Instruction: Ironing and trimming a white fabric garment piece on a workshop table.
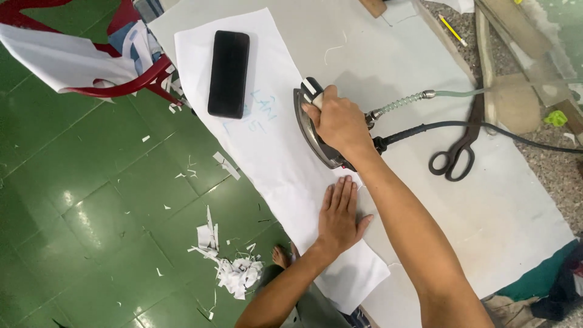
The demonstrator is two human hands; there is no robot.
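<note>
One iron [316,130], one long white fabric strip [273,158], one black rectangular block [229,73], one pair of black scissors [458,149], all on the pale table cover [516,212]; two hoses off the iron's rear, one spring-wrapped, one black. Iron sits mid-strip on its right edge, long axis roughly along the strip, nose toward the far end near the block, hoses trailing right. Right hand [340,124] wrapped tight round the iron handle; left hand [339,215] flat on the strip just behind the iron, fingers straight and close together, thumb out.
</note>
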